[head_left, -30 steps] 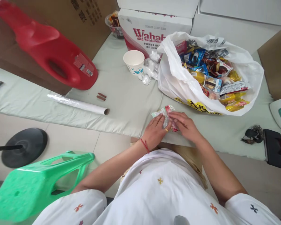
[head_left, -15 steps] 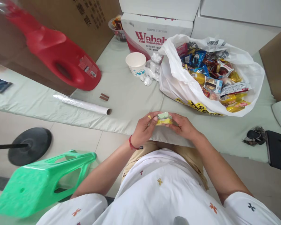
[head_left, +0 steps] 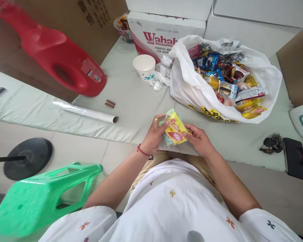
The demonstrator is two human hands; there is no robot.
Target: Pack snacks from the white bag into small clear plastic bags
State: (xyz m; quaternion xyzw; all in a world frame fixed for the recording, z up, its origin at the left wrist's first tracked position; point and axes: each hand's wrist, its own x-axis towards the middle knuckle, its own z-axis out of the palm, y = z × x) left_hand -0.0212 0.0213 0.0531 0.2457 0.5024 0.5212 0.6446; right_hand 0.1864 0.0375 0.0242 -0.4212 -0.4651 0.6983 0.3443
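Between my two hands is a yellow snack packet (head_left: 176, 129) with "nabati" in a red oval on its front. Behind it, pressed against it, a light green packet (head_left: 168, 139) shows along the left and lower edges. The thumb of my left hand (head_left: 155, 132) lies on the left side of the pair, its fingers behind. My right hand (head_left: 198, 137) pinches the right edge with the thumb in front. Just beyond, a white plastic bag (head_left: 181, 84) stands open, filled with many wrapped snacks (head_left: 227, 89).
Behind are a paper cup (head_left: 144, 67), crumpled clear wrap (head_left: 163, 75) and a Wahaha carton (head_left: 166, 30). To the left lie a white roll (head_left: 86, 112), brown strips (head_left: 110, 103) and a red jug (head_left: 63, 64). A phone (head_left: 295, 158) and keys (head_left: 271, 144) lie right; a green stool (head_left: 37, 191) stands below.
The packets, held edge-on before, are now tilted up so the yellow front faces me. Both hands still hold them, and the view has shifted slightly.
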